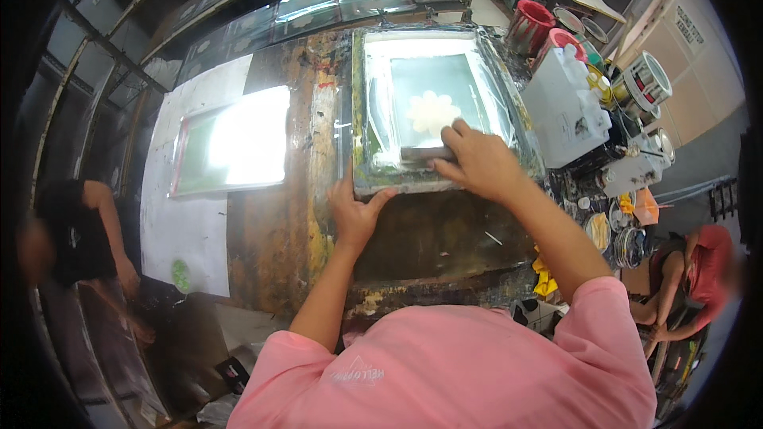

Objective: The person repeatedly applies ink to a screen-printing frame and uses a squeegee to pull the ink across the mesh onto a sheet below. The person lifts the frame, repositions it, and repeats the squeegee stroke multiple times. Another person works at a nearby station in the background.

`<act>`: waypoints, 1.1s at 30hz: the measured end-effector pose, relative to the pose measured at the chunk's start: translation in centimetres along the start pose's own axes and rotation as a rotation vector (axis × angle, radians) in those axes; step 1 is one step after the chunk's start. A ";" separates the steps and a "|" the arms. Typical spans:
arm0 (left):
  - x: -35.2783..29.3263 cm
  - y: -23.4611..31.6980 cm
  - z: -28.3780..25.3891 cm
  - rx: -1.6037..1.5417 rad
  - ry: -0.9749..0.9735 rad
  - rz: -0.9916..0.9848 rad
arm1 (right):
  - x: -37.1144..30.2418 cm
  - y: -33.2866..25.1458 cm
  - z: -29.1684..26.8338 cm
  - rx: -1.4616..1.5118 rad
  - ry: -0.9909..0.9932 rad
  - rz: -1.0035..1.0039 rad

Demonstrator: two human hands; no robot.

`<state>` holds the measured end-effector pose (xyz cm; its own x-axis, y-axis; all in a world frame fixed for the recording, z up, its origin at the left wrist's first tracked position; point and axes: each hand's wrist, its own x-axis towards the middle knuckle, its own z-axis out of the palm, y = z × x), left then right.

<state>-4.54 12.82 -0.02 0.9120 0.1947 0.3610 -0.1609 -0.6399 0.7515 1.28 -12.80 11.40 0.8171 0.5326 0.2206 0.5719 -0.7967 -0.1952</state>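
My right hand [485,160] is closed on a dark flat bar [423,155], thumb on the near side and fingers over its right end, and the bar lies on the near part of a framed screen [358,111], just nearer than a pale flower shape [431,111]. My left hand [356,214] is spread at the frame's near left corner, thumb along the near edge; I cannot tell whether it grips or only rests there. On the stained table [274,246], a glossy sheet [195,155] lies to the left on white paper [187,230]; a whitish container [560,107] stands right of the frame.
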 end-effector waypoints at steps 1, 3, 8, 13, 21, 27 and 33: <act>0.9 1.2 -0.3 -0.191 0.009 -0.021 | 0.8 0.1 -1.2 0.015 0.051 -0.020; 3.0 3.9 -1.0 -0.563 0.017 -0.110 | 1.6 0.0 -3.7 0.013 0.181 -0.077; 8.5 6.5 -3.2 -0.543 0.147 0.195 | 7.0 0.0 -7.8 -0.295 0.588 -0.132; 4.3 2.1 -1.9 0.357 -0.224 0.166 | 10.5 1.1 -10.4 -0.249 0.631 -0.142; -1.0 -1.4 1.2 0.756 -0.343 0.064 | 14.4 1.0 -13.8 -0.100 0.645 -0.067; 2.5 2.9 0.3 0.531 -0.253 0.127 | 14.9 1.0 -14.0 -0.149 0.686 -0.033; 9.6 4.0 -0.6 0.213 0.079 0.174 | 14.6 1.8 -14.8 -0.240 0.668 -0.091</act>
<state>3.35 12.57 6.75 0.8443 0.1204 0.5222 -0.2217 -0.8087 0.5449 13.19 -10.69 28.39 0.5042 0.3720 0.7794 0.5410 -0.8395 0.0507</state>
